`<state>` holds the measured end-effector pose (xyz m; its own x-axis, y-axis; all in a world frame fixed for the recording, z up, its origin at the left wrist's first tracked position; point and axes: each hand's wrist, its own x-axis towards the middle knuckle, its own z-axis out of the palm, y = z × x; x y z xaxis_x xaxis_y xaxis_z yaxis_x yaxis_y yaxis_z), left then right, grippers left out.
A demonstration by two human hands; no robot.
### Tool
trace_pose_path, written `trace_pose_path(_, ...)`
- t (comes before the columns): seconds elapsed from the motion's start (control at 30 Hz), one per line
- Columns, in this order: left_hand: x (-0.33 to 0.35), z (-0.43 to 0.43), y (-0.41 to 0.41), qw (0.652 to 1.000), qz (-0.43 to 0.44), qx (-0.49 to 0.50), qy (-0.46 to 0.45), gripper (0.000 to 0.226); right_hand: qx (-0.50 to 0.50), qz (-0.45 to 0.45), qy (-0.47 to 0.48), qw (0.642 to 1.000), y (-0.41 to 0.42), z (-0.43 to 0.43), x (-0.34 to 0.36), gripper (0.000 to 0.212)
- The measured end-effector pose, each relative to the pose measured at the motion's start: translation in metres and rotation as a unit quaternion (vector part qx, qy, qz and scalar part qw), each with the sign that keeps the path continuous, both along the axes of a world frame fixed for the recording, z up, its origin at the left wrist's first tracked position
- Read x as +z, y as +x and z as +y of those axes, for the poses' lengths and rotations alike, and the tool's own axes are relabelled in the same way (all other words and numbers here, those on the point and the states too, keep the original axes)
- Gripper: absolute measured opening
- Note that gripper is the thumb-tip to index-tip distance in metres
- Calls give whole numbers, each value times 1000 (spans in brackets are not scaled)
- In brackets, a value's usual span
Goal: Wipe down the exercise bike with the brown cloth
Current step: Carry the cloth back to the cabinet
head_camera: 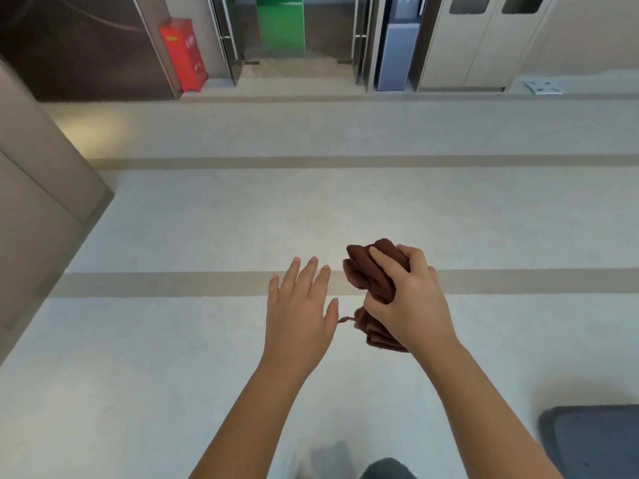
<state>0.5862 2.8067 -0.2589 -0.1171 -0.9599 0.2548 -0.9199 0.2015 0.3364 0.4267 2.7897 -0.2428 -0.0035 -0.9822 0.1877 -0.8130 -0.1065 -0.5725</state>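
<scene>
Right hand [411, 299] clenched around bunched brown terry cloth [371, 274], held mid-air over pale grey floor [207, 219]. Left hand [299, 305] empty, fingers spread, just beside cloth. No exercise bike in view. Best to refold into flat pad, loose tail tucked, before wiping.

Bright, soft, wide-angle edge distortion
</scene>
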Motion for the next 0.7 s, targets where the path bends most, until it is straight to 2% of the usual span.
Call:
trace_pose_path(0.17, -1, -116, -43, 998, -12, -58, 13, 46, -61, -4, -11, 998, -45, -103, -5, 62)
trace_pose_path(0.33, 6, -264, -121, 995, -14, -96, -1, 44, -121, -8, -9, 993, -120, -231, -14, 62)
trace_pose_path(0.53, 32, -420, -201, 992, 2, -128, -23, 44, -136, 20, -7, 990, -190, -378, 2, 63)
trace_pose_path(0.7, 33, -529, -226, 993, 1, -114, -3, 45, -132, 15, -3, 991, -218, -485, 4, 63)
